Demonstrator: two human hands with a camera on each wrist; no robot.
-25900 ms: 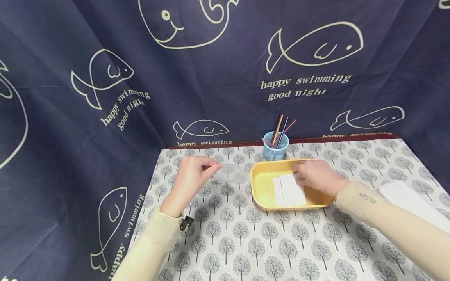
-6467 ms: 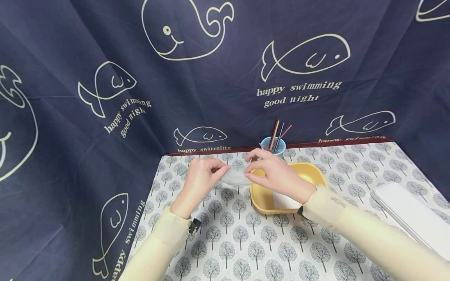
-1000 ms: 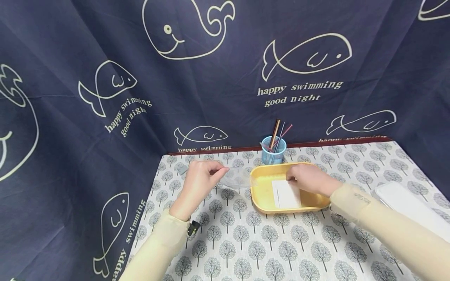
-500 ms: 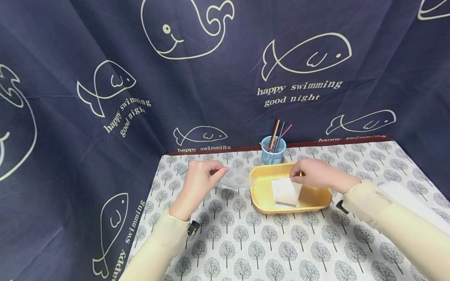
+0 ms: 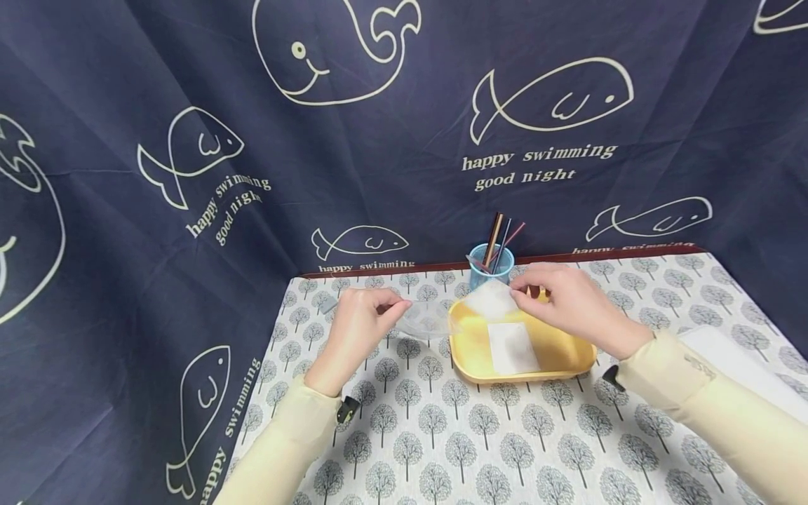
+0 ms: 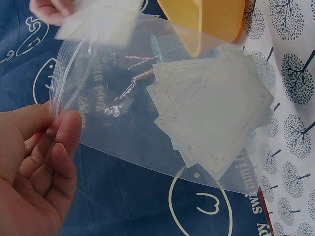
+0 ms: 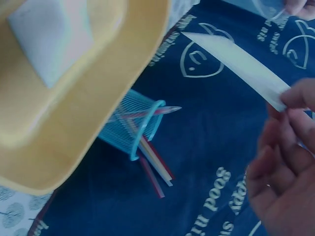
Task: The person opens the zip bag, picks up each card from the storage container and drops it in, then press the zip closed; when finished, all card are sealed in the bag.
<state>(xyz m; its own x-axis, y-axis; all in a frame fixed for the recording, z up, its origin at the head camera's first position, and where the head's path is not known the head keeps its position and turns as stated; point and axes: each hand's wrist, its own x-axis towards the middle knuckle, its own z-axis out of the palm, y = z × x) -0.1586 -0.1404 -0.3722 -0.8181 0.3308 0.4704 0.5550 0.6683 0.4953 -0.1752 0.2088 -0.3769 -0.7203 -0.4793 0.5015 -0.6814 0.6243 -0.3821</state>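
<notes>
My left hand (image 5: 358,333) pinches the zip edge of a clear zip-lock bag (image 6: 118,123) and holds it beside the tray. Inside the bag lie several square paper cards (image 6: 211,108), fanned over one another, with fine patterns at their corners. My right hand (image 5: 577,308) pinches a pale square card (image 5: 491,299) by its edge, raised over the far left part of the yellow tray (image 5: 562,351). In the left wrist view this card overlaps the bag's mouth. Another white card or stack (image 5: 513,348) lies on the tray floor.
A blue mesh cup (image 5: 480,275) with several pencils and pens stands behind the tray. On the right lies a white flat object (image 5: 726,358), partly behind my right sleeve. A small grey piece (image 5: 328,306) is at the back left, and a dark fish-print curtain (image 5: 404,175) hangs behind the table.
My right hand has lifted a card from the tray and moved it up and left toward the bag. My left hand keeps its place with the bag.
</notes>
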